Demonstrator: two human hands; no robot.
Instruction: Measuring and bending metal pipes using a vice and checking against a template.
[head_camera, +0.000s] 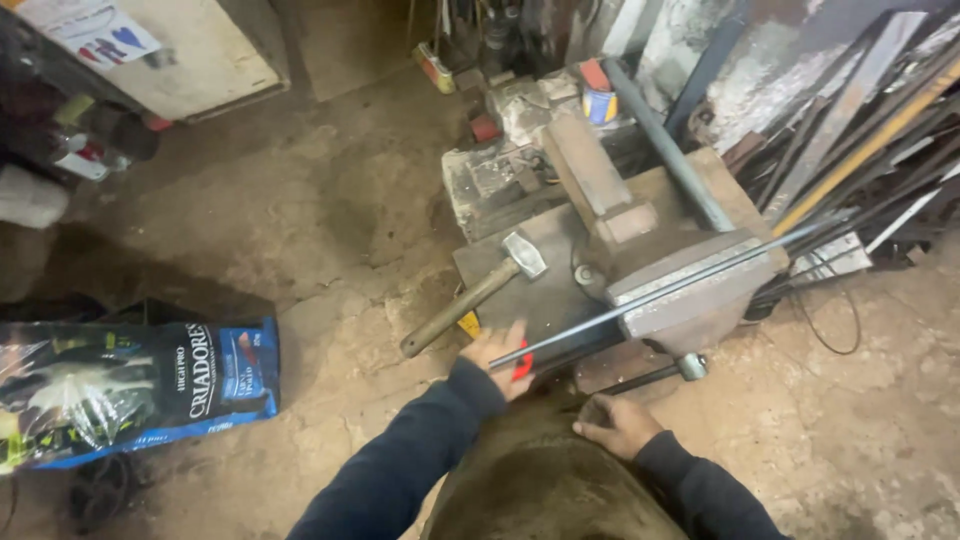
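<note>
1. A long thin metal rod (660, 290) is clamped across the vise (690, 295) on the worktop (540, 300).
2. The rod's near end, beside a red handle, is gripped by the left hand (498, 355), fingers closed.
3. The right hand (615, 425) is rested on the knee, fingers curled, holding nothing.
4. A hammer (475, 295) lies just left of the vise.
</note>
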